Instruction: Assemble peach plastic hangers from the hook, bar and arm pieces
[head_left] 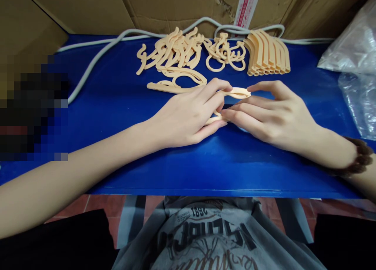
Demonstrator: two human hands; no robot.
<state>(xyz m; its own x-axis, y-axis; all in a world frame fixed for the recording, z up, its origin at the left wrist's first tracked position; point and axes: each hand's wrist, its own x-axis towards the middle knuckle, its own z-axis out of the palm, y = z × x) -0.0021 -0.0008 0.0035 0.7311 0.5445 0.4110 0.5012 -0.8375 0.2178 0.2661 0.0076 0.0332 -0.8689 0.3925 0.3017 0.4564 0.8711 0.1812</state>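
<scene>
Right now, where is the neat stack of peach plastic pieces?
In the head view, the neat stack stands at the far right of the blue table, beside the loose pile, beyond the right hand.

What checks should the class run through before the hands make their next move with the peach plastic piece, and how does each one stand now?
1. Both hands on the piece: left hand and right hand meet at the peach plastic piece. Ok.
2. Grip firm: fingers hide most of it. Cannot tell.
3. Loose pile apart from the hands. Ok.
4. Neat stack aligned on the blue table. Ok.
5. Grey cable away from the hands. Ok.
6. Plastic bag stays off the parts. Ok.
</scene>
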